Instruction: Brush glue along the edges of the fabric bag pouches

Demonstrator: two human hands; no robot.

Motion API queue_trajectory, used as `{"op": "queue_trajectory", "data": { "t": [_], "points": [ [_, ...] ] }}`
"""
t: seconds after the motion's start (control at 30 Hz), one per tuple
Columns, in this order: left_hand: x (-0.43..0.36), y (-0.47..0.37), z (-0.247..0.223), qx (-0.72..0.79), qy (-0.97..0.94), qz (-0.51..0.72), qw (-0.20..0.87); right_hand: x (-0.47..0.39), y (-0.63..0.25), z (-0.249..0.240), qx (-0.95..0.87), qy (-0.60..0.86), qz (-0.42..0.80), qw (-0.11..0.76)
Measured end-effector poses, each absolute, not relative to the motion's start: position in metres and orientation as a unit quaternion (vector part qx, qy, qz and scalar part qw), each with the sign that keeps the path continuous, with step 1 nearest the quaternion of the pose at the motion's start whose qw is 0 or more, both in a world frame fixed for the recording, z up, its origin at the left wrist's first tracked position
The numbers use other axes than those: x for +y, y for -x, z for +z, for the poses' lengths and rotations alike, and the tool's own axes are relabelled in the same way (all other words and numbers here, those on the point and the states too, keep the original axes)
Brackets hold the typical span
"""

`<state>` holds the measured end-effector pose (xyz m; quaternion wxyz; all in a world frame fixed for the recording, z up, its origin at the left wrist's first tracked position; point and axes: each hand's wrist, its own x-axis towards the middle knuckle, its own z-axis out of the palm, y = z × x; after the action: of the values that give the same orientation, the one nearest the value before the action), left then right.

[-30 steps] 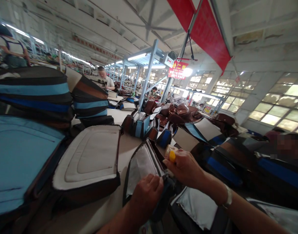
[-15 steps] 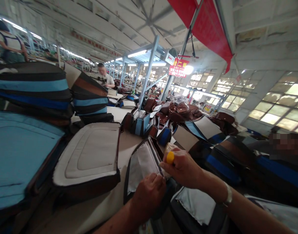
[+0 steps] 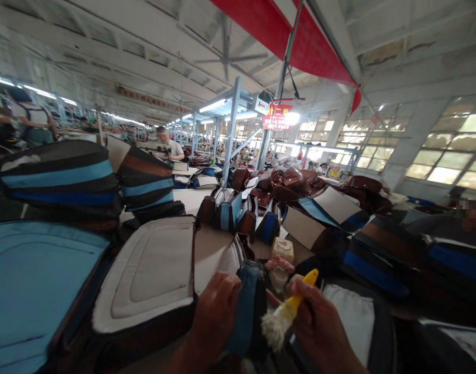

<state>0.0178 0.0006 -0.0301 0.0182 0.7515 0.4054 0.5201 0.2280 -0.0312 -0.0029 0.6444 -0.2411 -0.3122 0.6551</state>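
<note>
My right hand point(image 3: 319, 322) is closed round the yellow handle of a paintbrush point(image 3: 288, 309). The brush tilts down to the left, its pale bristles close to a dark bag piece with a blue side panel point(image 3: 246, 298). My left hand point(image 3: 216, 306) has its fingers closed at the left edge of this bag piece, which stands upright between both hands. Just beyond the brush is a yellowish plastic container point(image 3: 282, 249) with a pink cloth point(image 3: 280, 263) round its middle.
To the left lie a grey-white bag panel point(image 3: 160, 259) and a light blue bag panel point(image 3: 39, 280). Striped bag stacks point(image 3: 62, 176) rise behind them. Blue-striped pieces point(image 3: 378, 270) lie at the right. Brown bags point(image 3: 292, 182) and a blue metal frame point(image 3: 232, 135) stand farther back.
The bag piece has turned so its blue side shows. My right hand has moved down and right, with the brush bristles now visible. The view has tilted up, and the container is uncovered.
</note>
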Motion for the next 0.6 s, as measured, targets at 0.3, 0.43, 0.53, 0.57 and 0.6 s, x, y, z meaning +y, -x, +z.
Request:
{"op": "queue_trajectory", "data": {
  "t": [0.3, 0.43, 0.53, 0.57, 0.6],
  "points": [
    [-0.022, -0.007, -0.02, 0.475, -0.737, 0.481, -0.015, -0.036, -0.169, -0.012, -0.269, 0.106, 0.72, 0.631],
    [-0.022, -0.003, -0.021, 0.487, -0.734, 0.472, 0.031, -0.036, -0.152, -0.012, -0.273, 0.094, 0.736, 0.612],
    [-0.019, 0.0, -0.02, 0.487, -0.727, 0.478, 0.08, -0.035, -0.153, -0.007, -0.298, 0.11, 0.732, 0.603],
    [-0.018, 0.001, -0.019, 0.489, -0.722, 0.483, 0.084, -0.034, -0.156, -0.002, -0.305, 0.122, 0.724, 0.606],
    [-0.019, 0.002, -0.017, 0.489, -0.719, 0.487, 0.081, -0.031, -0.161, 0.003, -0.311, 0.139, 0.709, 0.618]
  ]
}}
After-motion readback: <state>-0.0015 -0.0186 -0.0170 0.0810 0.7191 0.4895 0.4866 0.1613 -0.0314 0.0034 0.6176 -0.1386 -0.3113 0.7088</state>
